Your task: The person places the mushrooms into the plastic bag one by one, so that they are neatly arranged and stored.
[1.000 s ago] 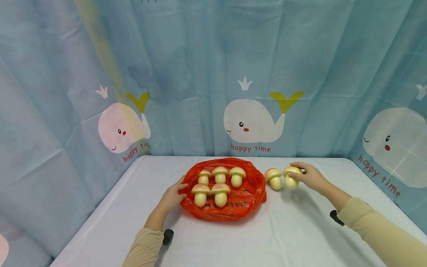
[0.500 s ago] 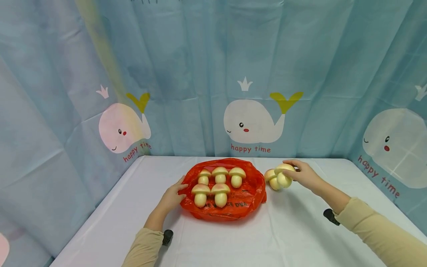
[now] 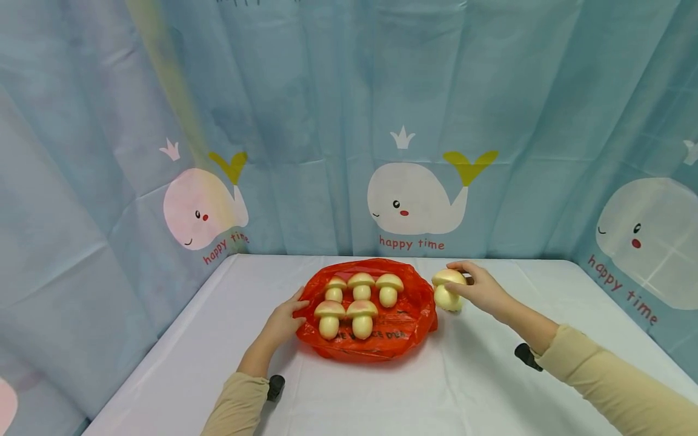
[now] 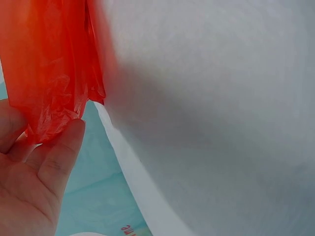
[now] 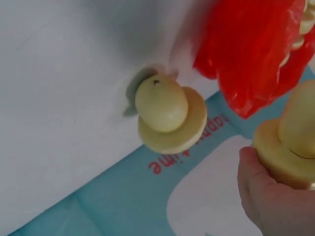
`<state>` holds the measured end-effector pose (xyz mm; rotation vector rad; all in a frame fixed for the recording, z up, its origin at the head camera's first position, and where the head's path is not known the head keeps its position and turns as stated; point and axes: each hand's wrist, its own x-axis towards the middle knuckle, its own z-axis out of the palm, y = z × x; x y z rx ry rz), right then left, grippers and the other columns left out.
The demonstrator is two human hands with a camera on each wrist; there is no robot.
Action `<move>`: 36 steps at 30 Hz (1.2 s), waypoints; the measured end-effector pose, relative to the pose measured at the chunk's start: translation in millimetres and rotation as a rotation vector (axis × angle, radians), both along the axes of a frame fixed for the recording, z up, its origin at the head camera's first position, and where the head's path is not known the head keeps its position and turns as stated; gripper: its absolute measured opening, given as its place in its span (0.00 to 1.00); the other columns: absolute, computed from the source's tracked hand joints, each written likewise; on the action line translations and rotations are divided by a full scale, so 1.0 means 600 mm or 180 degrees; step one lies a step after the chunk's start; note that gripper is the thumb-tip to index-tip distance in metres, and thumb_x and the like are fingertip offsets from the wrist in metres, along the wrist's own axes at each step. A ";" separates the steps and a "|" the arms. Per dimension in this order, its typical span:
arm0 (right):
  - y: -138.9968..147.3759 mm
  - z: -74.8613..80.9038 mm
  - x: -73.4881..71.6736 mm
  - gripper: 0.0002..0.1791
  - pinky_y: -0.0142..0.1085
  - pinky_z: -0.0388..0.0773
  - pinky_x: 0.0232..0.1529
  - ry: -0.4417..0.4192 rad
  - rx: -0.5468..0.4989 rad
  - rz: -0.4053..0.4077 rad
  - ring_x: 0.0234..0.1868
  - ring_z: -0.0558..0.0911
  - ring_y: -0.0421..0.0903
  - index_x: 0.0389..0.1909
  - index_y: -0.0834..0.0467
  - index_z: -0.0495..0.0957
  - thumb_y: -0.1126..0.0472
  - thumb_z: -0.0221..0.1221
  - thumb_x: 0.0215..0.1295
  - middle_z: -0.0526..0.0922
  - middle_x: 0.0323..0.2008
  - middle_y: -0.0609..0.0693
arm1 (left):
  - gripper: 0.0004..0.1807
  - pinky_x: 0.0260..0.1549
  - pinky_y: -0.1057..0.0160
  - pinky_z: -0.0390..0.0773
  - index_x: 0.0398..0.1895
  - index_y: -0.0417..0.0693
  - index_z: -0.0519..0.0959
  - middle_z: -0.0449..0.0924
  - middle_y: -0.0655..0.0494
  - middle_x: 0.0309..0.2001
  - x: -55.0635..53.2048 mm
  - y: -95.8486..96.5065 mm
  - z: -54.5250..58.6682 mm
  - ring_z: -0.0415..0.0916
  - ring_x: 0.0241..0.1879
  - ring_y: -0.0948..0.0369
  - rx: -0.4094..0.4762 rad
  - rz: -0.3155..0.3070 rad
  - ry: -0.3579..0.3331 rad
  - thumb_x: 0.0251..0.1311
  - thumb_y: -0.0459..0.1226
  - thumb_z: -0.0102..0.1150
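Observation:
A red plastic bag (image 3: pixel 392 348) lies spread on the table, its rim raised, with several pale yellow toy mushrooms (image 3: pixel 362 319) standing inside in two rows. My left hand (image 3: pixel 279 326) grips the bag's left edge; the left wrist view has the red film (image 4: pixel 51 73) between thumb and fingers. To the right of the bag, my right hand (image 3: pixel 485 293) pinches another toy mushroom (image 3: pixel 448 283) by its cap. One more toy mushroom (image 5: pixel 165 110) rests on the table in the right wrist view; in the head view the held one mostly covers it.
A white cloth covers the table (image 3: pixel 382 399). Behind it and along the sides hangs a blue curtain (image 3: pixel 316 121) printed with whales. Each wrist carries a black device (image 3: pixel 275 387).
My right hand has moved left with its mushroom, from beside the loose mushroom to in front of it, nearer the bag. The left hand keeps its place on the bag's edge.

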<state>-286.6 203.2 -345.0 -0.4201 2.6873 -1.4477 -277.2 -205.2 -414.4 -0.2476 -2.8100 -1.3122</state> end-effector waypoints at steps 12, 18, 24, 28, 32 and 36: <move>-0.042 -0.020 -0.002 0.31 0.39 0.81 0.40 0.0102 -0.0128 0.0179 0.48 0.75 0.55 0.65 0.71 0.63 0.60 0.59 0.68 0.72 0.56 0.66 | 0.24 0.66 0.43 0.57 0.61 0.24 0.70 0.52 0.41 0.74 0.000 0.003 0.005 0.48 0.72 0.40 -0.0001 0.0025 -0.0085 0.60 0.20 0.51; -0.064 -0.027 -0.003 0.30 0.43 0.81 0.45 0.0363 0.0000 0.0303 0.50 0.76 0.59 0.64 0.73 0.65 0.62 0.60 0.66 0.73 0.57 0.68 | 0.24 0.66 0.42 0.57 0.61 0.25 0.70 0.52 0.41 0.74 -0.001 0.002 0.003 0.48 0.72 0.40 -0.0042 0.0025 -0.0080 0.59 0.20 0.51; -0.092 -0.035 -0.005 0.29 0.52 0.76 0.55 0.0588 0.0240 0.0411 0.57 0.74 0.62 0.63 0.73 0.67 0.64 0.62 0.64 0.73 0.59 0.68 | 0.24 0.66 0.43 0.57 0.61 0.25 0.70 0.52 0.41 0.74 -0.004 0.000 0.001 0.48 0.72 0.40 -0.0021 0.0025 -0.0099 0.59 0.20 0.51; -0.111 -0.045 -0.006 0.28 0.55 0.71 0.59 0.0668 0.0406 0.0457 0.60 0.72 0.64 0.62 0.73 0.69 0.66 0.62 0.63 0.74 0.58 0.67 | 0.24 0.65 0.43 0.57 0.61 0.24 0.70 0.52 0.40 0.74 -0.005 -0.001 0.002 0.47 0.72 0.40 -0.0012 -0.0002 -0.0087 0.59 0.20 0.51; -0.130 -0.057 -0.007 0.27 0.55 0.71 0.60 0.0595 0.0584 0.0368 0.59 0.73 0.62 0.61 0.72 0.70 0.65 0.63 0.62 0.75 0.57 0.65 | 0.24 0.65 0.42 0.57 0.61 0.25 0.70 0.51 0.41 0.74 -0.005 0.000 0.004 0.48 0.72 0.40 -0.0021 -0.0008 -0.0092 0.60 0.20 0.51; -0.146 -0.069 -0.010 0.26 0.52 0.72 0.59 0.0538 0.0822 0.0278 0.57 0.75 0.59 0.59 0.71 0.72 0.64 0.64 0.62 0.77 0.54 0.62 | 0.24 0.65 0.42 0.57 0.61 0.25 0.70 0.51 0.41 0.74 -0.005 0.001 0.003 0.48 0.72 0.39 -0.0035 0.0010 -0.0106 0.60 0.20 0.51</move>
